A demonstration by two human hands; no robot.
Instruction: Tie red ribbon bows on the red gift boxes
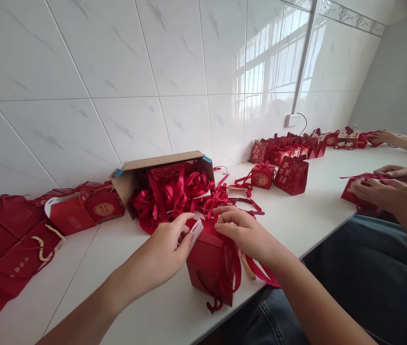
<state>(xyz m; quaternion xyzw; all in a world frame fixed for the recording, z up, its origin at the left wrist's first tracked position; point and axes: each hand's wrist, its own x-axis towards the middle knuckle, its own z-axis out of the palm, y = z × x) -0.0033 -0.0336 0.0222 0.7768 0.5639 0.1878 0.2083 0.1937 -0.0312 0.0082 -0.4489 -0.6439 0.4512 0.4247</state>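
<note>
A red gift box (209,261) stands near the table's front edge, with red ribbon and a dark red cord hanging from its side. My left hand (175,239) pinches a pale-edged flap (197,232) at the top left of this box. On the box's top right, my right hand (237,230) has its fingers bent and pressed to the lid; whatever lies under the fingertips is hidden. Directly behind, a cardboard carton (126,179) lies on its side, and a heap of loose red ribbons (178,194) spills out of it.
Red boxes (105,208) and bags with cords (20,266) line the left side. Along the tiled wall stand several finished-looking boxes (291,175). At the right, another person's hands (390,189) work on a red box (350,189); farther back are more hands (386,137).
</note>
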